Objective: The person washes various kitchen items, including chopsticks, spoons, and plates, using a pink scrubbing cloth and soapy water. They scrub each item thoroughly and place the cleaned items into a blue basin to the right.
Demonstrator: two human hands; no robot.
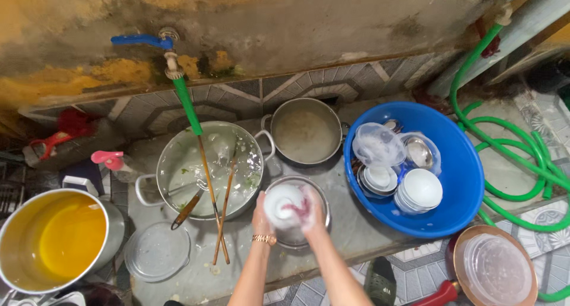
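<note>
My left hand (261,214) holds a small white bowl (282,204) over a small metal bowl (295,238) on the wet floor. My right hand (311,210) is pressed against the white bowl with a reddish scrubbing pad in its fingers. A gold bracelet sits on my left wrist. To the left stands a large steel pot (190,163) of soapy water with long chopsticks (221,217) and a ladle leaning in it. To the right, a blue plastic basin (460,175) holds stacked white bowls (418,190) and clear plastic containers.
A blue tap (145,40) with a short green hose feeds the big pot. An empty steel pot (306,131) sits behind. A pot with yellow inside (53,238) is at left, a clear lid (155,249) near it. A green hose (522,157) coils at right. A copper pan (496,264) lies at lower right.
</note>
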